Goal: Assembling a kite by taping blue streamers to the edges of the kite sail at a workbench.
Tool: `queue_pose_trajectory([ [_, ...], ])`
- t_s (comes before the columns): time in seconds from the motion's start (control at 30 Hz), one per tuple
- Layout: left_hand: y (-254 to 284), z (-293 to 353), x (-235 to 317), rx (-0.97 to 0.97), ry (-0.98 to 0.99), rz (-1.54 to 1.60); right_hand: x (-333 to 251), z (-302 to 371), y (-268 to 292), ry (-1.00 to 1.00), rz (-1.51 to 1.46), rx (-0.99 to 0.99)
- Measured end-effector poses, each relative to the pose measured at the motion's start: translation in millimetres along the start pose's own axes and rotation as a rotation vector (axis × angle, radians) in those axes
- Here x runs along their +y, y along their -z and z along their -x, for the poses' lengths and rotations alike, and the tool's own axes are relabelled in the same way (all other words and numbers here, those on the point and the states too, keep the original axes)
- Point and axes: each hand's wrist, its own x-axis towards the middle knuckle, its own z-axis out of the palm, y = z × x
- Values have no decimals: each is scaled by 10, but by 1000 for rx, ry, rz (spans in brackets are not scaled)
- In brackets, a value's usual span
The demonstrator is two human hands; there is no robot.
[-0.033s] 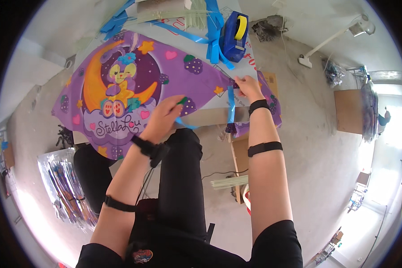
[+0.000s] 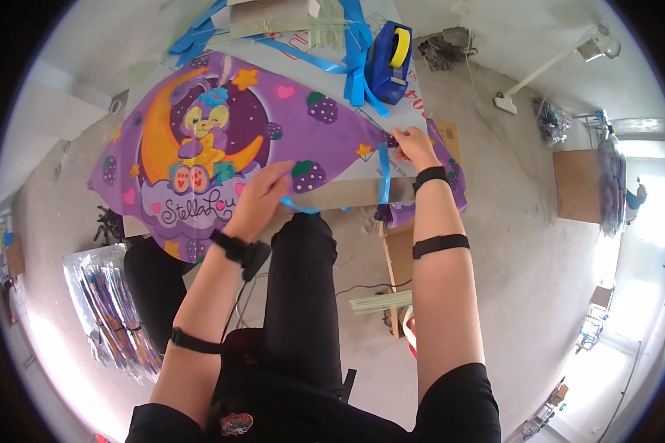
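Note:
A purple kite sheet (image 2: 325,151) lies spread over the work surface, printed with a cartoon animal on an orange moon, stars, hearts and berries. At its pointed right corner my right hand (image 2: 414,146) is closed, thumb and finger pinching the tip. My left hand (image 2: 260,198) rests at the sheet's lower edge, fingers stretched out beside a printed berry. Just below these fingers a blue strip (image 2: 297,206) shows along the edge. Another blue strip (image 2: 383,173) hangs down near the pinched corner.
A blue tape dispenser (image 2: 390,70) with a yellow roll stands at the far right of the surface. Blue strips (image 2: 357,55) and thin pale sticks (image 2: 328,29) lie behind the sheet. Bagged colourful goods (image 2: 111,310) are on the floor at left. More pale sticks (image 2: 380,301) lie below the surface.
My left hand has moved slightly left and down, and its fingers have come off the printed berry's green leaf. My right hand still pinches the corner.

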Motion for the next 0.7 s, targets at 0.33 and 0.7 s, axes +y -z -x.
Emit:
queue_pose_trajectory([
  [0.33,531,706,-461,44,63,-62,-881,449,-64,197,17,-8],
  [0.7,1301,2904,-1782,196,322,58,-3302,1253,-1053,515,-83,-179],
])
